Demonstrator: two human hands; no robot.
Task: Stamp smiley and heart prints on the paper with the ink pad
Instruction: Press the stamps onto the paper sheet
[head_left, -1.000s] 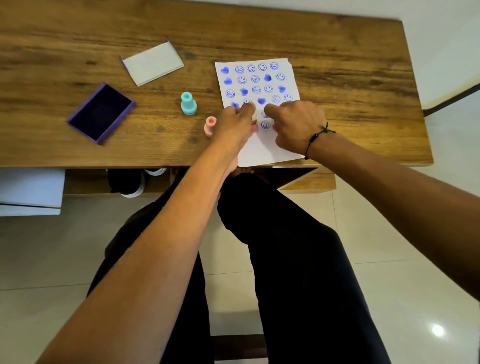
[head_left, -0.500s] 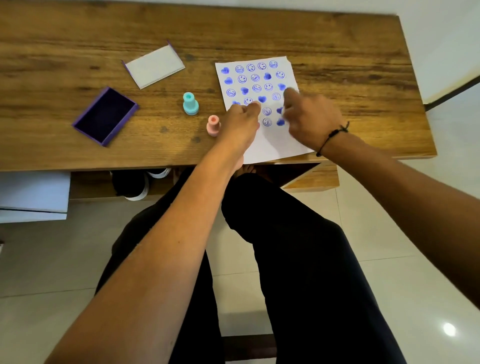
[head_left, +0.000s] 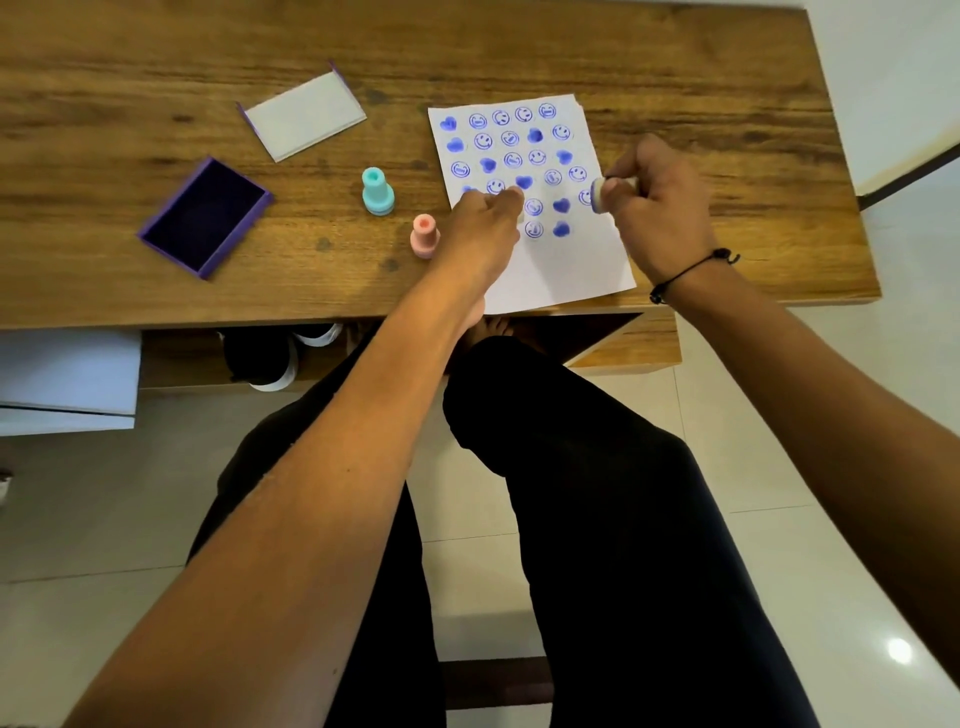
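Note:
A white paper (head_left: 563, 265) lies on the wooden desk (head_left: 727, 130), covered with rows of blue smiley and heart prints. My left hand (head_left: 480, 231) presses on the paper's left side with fingers curled. My right hand (head_left: 660, 200) hovers at the paper's right edge, gripping a small stamp (head_left: 602, 193) tilted sideways, its round face turned left. A teal stamp (head_left: 377, 191) and a pink stamp (head_left: 424, 237) stand upright just left of the paper. The open purple ink pad (head_left: 205, 215) lies further left.
The ink pad's white lid (head_left: 304, 117) lies at the back of the desk. Shoes (head_left: 270, 358) sit on a shelf under the desk. A white block (head_left: 67, 379) sticks out at the left below the desk edge.
My right hand has lifted off the paper and moved right, with the stamp now tilted sideways. New prints show in the lower rows. My left hand stays in place.

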